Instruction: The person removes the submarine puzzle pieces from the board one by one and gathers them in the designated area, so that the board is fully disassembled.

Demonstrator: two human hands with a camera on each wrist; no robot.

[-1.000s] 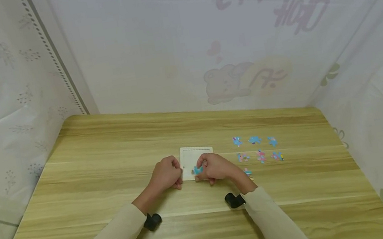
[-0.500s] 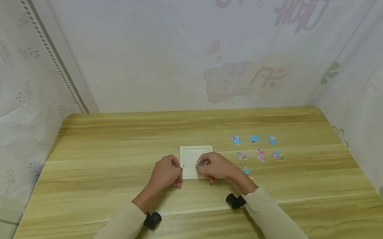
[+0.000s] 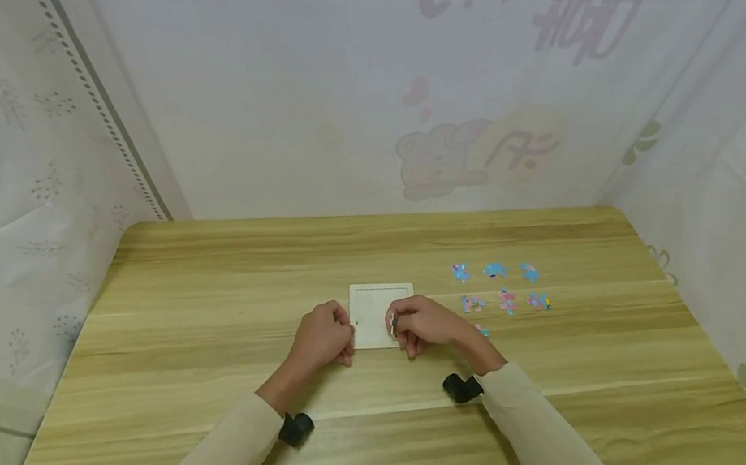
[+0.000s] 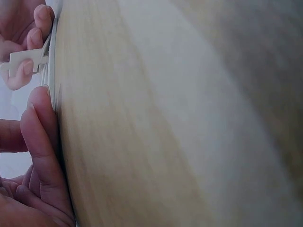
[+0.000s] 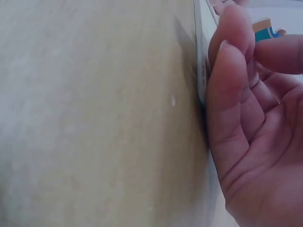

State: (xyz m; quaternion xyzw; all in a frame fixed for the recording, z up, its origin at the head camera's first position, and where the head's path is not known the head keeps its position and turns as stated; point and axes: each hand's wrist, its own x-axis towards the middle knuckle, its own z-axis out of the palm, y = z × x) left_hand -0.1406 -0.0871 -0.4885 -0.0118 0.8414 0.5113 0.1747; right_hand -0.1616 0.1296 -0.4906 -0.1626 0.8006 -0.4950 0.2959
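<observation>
My right hand (image 3: pixel 425 322) pinches a jigsaw puzzle piece (image 3: pixel 394 326) over the right part of a shallow, pale puzzle tray (image 3: pixel 371 299). In the left wrist view this jigsaw puzzle piece (image 4: pixel 23 57) shows its plain pale side and stands on edge. The right wrist view shows some teal and orange print on it, partly behind the fingers. At the tray's left edge, my left hand (image 3: pixel 322 336) holds the rim with curled fingers (image 4: pixel 40 142). The right hand's lower fingers (image 5: pixel 227 90) lie against the tray's near right side.
Several blue and pink puzzle pieces (image 3: pixel 507 300) lie in loose rows on the wooden table (image 3: pixel 260 268), right of the tray. One more piece (image 3: pixel 482 331) is partly hidden by the right wrist. Printed cloth (image 3: pixel 291 98) hangs behind the table and at both sides.
The right hand has turned the puzzle piece from blue face up to on edge and shifted it slightly right. The left hand stays at the tray's edge.
</observation>
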